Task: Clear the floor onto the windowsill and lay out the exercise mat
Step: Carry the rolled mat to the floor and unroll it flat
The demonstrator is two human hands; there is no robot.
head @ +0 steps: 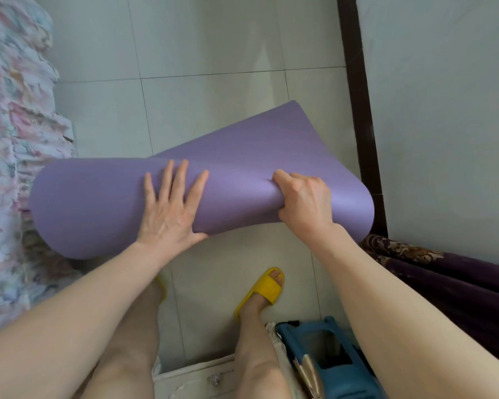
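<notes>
My right grip is clenched on the purple exercise mat, fingers curled over the near edge of the roll and thumb pressed into its top, so the foam dimples there. My left grip is released: the palm lies flat on the roll with the fingers spread and pointing toward 12 o'clock, holding nothing.

The mat is still mostly rolled, a thick tube lying across in front of me from 9 o'clock to 3 o'clock, held above the pale tiled floor. A loose flap of it rises behind my hands toward 1 o'clock, its corner rounded.

At 9 o'clock the roll's end meets a bed covered in a pastel floral bedspread. At 3 o'clock a dark wooden trim strip runs up the base of a pale wall, and below it at 4 o'clock hangs a dark purple patterned curtain.

Toward 6 o'clock my feet stand on the tiles in yellow slippers, the left one mostly hidden by my forearm. At 5 o'clock, just beside my right leg, stands a blue plastic object that I cannot identify.
</notes>
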